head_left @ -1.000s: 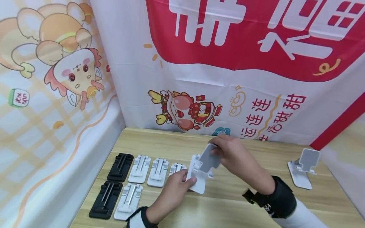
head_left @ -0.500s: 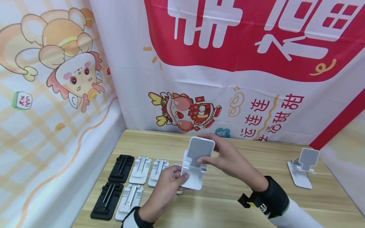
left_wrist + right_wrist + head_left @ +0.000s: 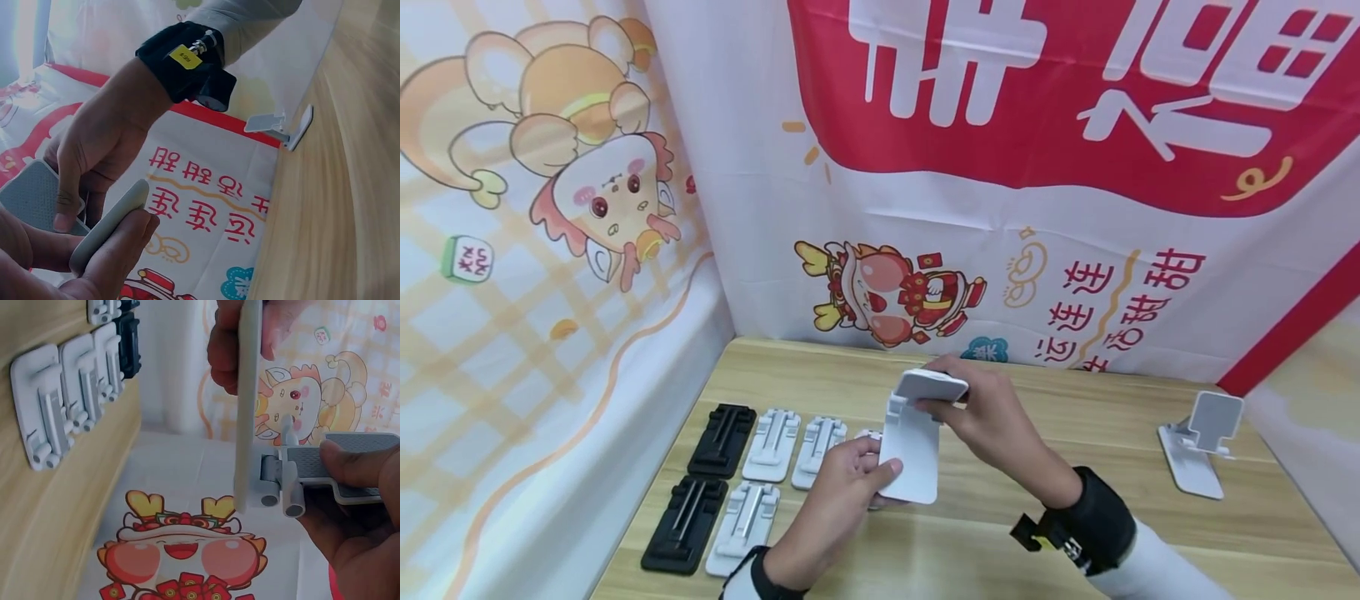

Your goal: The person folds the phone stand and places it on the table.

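A white folding phone stand (image 3: 912,462) is held up over the table between both hands. My left hand (image 3: 850,483) grips its flat base by the lower left edge, thumb on top. My right hand (image 3: 988,412) pinches the grey-padded panel (image 3: 931,384) at the far end, and in the head view that panel appears strongly foreshortened. From the right wrist, the base (image 3: 248,412) shows edge-on, with the hinge (image 3: 278,478) unfolded between it and the padded panel (image 3: 359,456). The right thumb lies on the pad.
Folded black stands (image 3: 722,440) and white stands (image 3: 771,446) lie in two rows on the left of the wooden table (image 3: 1037,550). One white stand (image 3: 868,434) is mostly hidden behind the left hand. An unfolded white stand (image 3: 1198,446) stands at the right. Printed cloth (image 3: 760,275) hangs behind.
The padded panel has swung from facing the head camera to a flatter, foreshortened angle. My right hand has shifted left from its place a second ago. My left hand keeps hold of the base.
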{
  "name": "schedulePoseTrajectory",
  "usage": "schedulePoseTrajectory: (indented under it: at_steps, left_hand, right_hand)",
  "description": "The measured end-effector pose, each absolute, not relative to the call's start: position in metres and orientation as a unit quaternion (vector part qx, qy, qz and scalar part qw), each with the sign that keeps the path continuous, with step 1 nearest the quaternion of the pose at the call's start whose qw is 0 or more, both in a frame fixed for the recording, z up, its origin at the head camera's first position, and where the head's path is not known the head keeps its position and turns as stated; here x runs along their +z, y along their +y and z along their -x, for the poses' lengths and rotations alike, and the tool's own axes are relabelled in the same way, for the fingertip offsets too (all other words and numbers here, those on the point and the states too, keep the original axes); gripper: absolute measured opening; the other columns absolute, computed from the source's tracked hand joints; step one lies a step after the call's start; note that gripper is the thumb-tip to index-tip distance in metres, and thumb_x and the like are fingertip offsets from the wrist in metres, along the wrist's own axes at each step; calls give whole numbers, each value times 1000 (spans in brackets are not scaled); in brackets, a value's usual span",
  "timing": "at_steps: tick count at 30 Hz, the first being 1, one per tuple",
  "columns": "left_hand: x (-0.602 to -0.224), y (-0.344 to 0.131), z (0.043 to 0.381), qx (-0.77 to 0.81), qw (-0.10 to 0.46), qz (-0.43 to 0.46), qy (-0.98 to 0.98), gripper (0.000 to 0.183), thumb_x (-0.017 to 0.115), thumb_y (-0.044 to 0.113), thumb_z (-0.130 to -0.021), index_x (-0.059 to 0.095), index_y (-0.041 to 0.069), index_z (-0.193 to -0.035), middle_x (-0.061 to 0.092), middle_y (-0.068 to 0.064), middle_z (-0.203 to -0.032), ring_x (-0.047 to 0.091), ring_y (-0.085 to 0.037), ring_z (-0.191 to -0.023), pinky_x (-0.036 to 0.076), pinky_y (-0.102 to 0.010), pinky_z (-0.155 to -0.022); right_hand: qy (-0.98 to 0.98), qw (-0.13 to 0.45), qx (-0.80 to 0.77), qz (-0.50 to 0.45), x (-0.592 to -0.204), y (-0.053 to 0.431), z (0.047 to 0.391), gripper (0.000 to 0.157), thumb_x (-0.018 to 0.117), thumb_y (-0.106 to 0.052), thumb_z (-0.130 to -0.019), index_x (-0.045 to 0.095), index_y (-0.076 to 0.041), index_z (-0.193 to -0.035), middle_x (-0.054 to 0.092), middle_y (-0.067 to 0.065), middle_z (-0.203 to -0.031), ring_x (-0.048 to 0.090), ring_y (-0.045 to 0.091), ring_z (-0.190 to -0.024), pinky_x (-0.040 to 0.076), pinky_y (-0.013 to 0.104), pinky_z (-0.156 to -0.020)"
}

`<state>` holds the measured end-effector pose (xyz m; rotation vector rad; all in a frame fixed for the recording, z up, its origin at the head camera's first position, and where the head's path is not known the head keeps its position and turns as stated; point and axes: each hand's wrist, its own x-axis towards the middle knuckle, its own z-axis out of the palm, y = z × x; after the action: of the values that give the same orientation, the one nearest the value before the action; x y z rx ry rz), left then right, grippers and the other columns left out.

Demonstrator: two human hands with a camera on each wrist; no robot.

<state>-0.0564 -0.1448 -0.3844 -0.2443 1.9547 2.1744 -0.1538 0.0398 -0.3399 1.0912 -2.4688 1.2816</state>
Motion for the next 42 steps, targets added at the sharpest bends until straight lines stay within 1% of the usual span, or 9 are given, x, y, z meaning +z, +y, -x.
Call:
schedulePoseTrajectory:
  at_steps: [3, 7, 12, 17, 25, 30, 35, 38, 42]
  left_hand:
    - [-389, -146, 57, 730, 97, 93, 670, 39, 61, 7, -100, 52, -14, -133, 73, -25, -117, 75, -24, -99, 64, -35, -82]
    - [-395, -148, 58, 722, 76, 92, 681, 40, 61, 5, -100, 50, -17, -131, 72, -29, -116, 76, -27, -97, 65, -35, -80]
    - [-397, -153, 60, 717, 63, 97, 687, 41, 60, 6, -99, 50, -17, -131, 71, -29, -116, 76, -26, -97, 65, -34, -78]
    - [-386, -158, 65, 741, 46, 99, 662, 39, 57, 6, -101, 51, -16, -133, 67, -31, -125, 73, -32, -108, 64, -34, -86]
    - [-369, -169, 69, 740, 15, 134, 659, 36, 49, -2, -104, 51, -10, -138, 65, -29, -131, 72, -25, -112, 62, -29, -87]
    - [-371, -171, 68, 740, -1, 137, 658, 34, 49, -1, -104, 52, -8, -137, 66, -28, -130, 71, -25, -111, 62, -29, -87]
    - [-369, -168, 67, 737, -8, 120, 665, 34, 52, 3, -105, 53, -6, -137, 68, -26, -128, 72, -26, -111, 62, -29, -87]
    - [-369, -165, 65, 727, -6, 98, 680, 34, 53, 4, -105, 53, -6, -137, 68, -25, -128, 72, -26, -111, 62, -28, -86]
    - [-371, -167, 62, 733, 19, 80, 676, 37, 47, 6, -107, 49, -9, -141, 65, -26, -134, 71, -25, -115, 62, -29, -88]
  right_hand:
    - [-829, 87, 411, -370, -340, 38, 153, 40, 83, -9, -84, 69, -16, -120, 74, -2, -118, 72, 16, -107, 62, 33, -91]
    - [-828, 171, 373, -383, -334, 38, 148, 49, 86, -8, -81, 68, -12, -127, 67, 2, -125, 64, 18, -114, 60, 35, -95]
    - [-804, 256, 325, -427, -323, 35, 142, 34, 86, 1, -78, 77, -9, -110, 66, 3, -106, 61, 16, -98, 61, 28, -80]
    - [-777, 275, 278, -493, -329, 22, 129, 27, 87, 7, -74, 80, -6, -96, 69, 1, -89, 63, 10, -82, 58, 18, -72]
    - [-779, 282, 177, -531, -356, 6, 106, 27, 89, -6, -78, 81, -11, -104, 74, -2, -92, 63, 8, -82, 59, 18, -74]
    - [-807, 182, 327, -457, -352, 8, 114, 21, 81, -13, -88, 74, -9, -107, 68, -2, -101, 60, 7, -91, 58, 21, -77]
    - [-838, -47, 484, -249, -347, 10, 134, 42, 66, -28, -101, 54, -8, -135, 62, 7, -122, 60, 18, -107, 57, 35, -92]
    - [-784, -195, 567, -164, -348, 12, 145, 46, 61, -27, -104, 48, -5, -143, 61, 13, -126, 61, 22, -108, 57, 37, -97]
    - [-734, -277, 605, -139, -351, 15, 151, 43, 58, -18, -105, 48, 2, -142, 61, 19, -124, 64, 23, -102, 60, 36, -95]
